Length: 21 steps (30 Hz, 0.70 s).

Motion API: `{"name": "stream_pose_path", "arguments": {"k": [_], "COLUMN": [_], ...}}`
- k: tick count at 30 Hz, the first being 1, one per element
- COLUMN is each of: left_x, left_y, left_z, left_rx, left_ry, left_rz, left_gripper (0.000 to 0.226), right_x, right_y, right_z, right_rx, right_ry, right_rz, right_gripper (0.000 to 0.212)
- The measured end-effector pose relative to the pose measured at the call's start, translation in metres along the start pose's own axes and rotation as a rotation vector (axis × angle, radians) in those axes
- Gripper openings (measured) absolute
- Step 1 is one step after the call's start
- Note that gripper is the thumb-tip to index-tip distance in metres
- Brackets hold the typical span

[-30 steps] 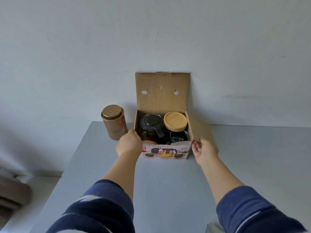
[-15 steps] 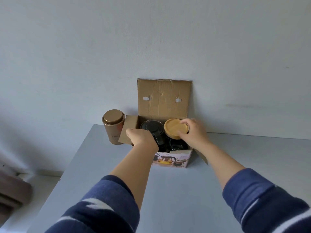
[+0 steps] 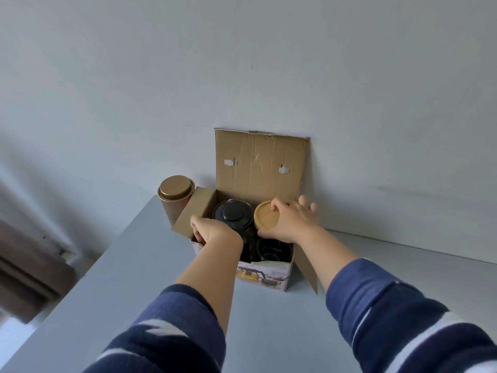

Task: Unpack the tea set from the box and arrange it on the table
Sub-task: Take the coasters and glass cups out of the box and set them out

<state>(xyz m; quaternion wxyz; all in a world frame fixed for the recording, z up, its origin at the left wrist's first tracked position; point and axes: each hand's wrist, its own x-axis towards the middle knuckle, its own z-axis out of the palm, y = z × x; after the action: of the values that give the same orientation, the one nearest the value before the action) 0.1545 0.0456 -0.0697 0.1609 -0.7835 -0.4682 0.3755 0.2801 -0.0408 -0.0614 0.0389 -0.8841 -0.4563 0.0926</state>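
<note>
An open cardboard box (image 3: 260, 162) stands on the grey table (image 3: 269, 319) against the wall, its lid upright. Inside I see a glass teapot with a black lid (image 3: 233, 214), a round wooden lid (image 3: 266, 217) and dark glass cups (image 3: 274, 249) below it. My left hand (image 3: 215, 232) grips the box's front left corner by the folded-out flap. My right hand (image 3: 290, 222) lies over the wooden lid, thumb at its near rim and fingers spread over its far side.
A bronze tea canister (image 3: 174, 200) stands just left of the box, touching its side flap. The table's left edge drops to a floor with a brown object (image 3: 29, 273). The box's right flap (image 3: 306, 265) hangs open.
My right hand left the box's right flap and came onto the wooden lid. My left hand shifted along the front left corner as the left flap folded out. The view moved closer.
</note>
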Motion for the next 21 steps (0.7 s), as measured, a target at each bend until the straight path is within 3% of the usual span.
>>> {"name": "stream_pose_path", "arguments": {"k": [3, 8, 15, 21], "left_x": [0.001, -0.011, -0.024, -0.040], "left_y": [0.004, 0.002, -0.007, -0.030], "left_z": [0.002, 0.004, -0.003, -0.001], "left_rx": [0.018, -0.177, -0.345, -0.566], "left_ry": [-0.020, 0.129, 0.130, 0.226], "left_rz": [-0.032, -0.105, -0.129, -0.092], "left_gripper": [0.019, 0.028, 0.069, 0.066], "right_x": [-0.001, -0.006, -0.013, -0.032], "right_y": [-0.001, -0.005, -0.012, -0.009], "right_z": [0.004, 0.004, -0.015, -0.034], "right_rx": [0.005, -0.002, -0.042, -0.064], "right_ry": [0.049, 0.112, 0.157, 0.113], "right_rz": [-0.001, 0.010, 0.003, 0.032], "right_gripper": [0.062, 0.069, 0.075, 0.076]}}
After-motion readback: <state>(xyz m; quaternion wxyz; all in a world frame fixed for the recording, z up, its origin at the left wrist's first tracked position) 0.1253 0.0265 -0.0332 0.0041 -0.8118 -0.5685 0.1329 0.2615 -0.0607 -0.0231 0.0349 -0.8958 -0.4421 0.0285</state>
